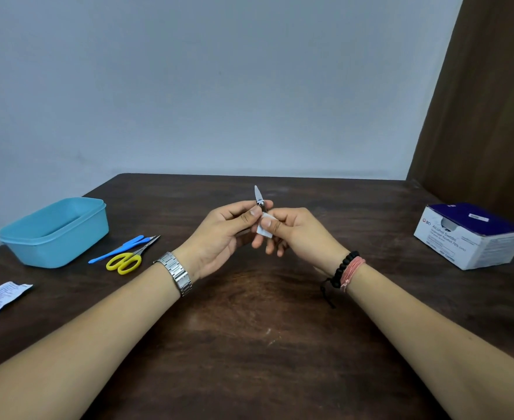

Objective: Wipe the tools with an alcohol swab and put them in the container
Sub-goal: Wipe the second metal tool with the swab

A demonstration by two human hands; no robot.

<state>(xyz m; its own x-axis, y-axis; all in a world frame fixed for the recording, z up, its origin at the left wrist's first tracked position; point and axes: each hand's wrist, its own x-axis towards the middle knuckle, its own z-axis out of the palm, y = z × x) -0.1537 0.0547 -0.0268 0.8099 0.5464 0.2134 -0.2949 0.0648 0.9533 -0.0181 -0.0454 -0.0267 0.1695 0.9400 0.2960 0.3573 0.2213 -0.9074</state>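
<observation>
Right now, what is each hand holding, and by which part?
Left hand pinches a small metal tool by its lower end; right hand pinches a white swab against it.

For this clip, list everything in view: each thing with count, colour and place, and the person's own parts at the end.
container: 1, light blue, table's left, open; inside hidden
scissors: 1, yellow handles, right of the container
blue-handled tool: 1, blue, beside the scissors, touching or overlapping them
torn wrapper: 1, white with print, near left edge
swab box: 1, white and dark blue, table's right
metal tool: 1, silver, held above table centre
alcohol swab: 1, white, against the tool
table: 1, dark brown wood
watch: 1, silver, left wrist
bracelets: black beads and pink cord, right wrist
left hand: pinches the metal tool
right hand: pinches the alcohol swab
</observation>
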